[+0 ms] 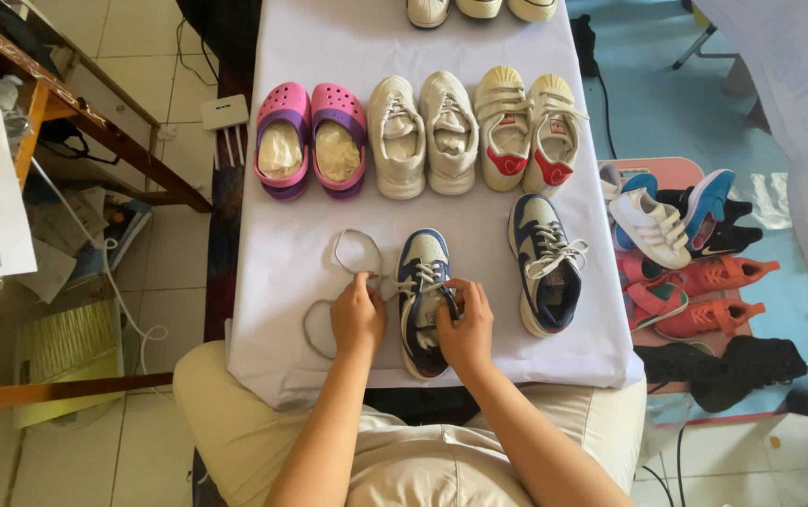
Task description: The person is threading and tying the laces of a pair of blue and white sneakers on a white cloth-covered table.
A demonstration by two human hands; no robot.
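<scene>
Left hand grip pinches grey lace; right hand grip clamps blue sneaker eyelets. Risk: lace loop beyond left grip snags, knots.

A white cloth is taken as the landmark. At its near edge, a navy-and-grey sneaker with white laces is shown, flanked by a grey loose lace. To the right of it on the cloth, a matching navy-and-grey sneaker is seen. Along the cloth's middle row, pink clogs with purple straps, cream sneakers, and white strap shoes with red heart patches are arranged. Beyond the cloth's right edge, coral-red shoes, black shoes and a white striped shoe are visible.
</scene>
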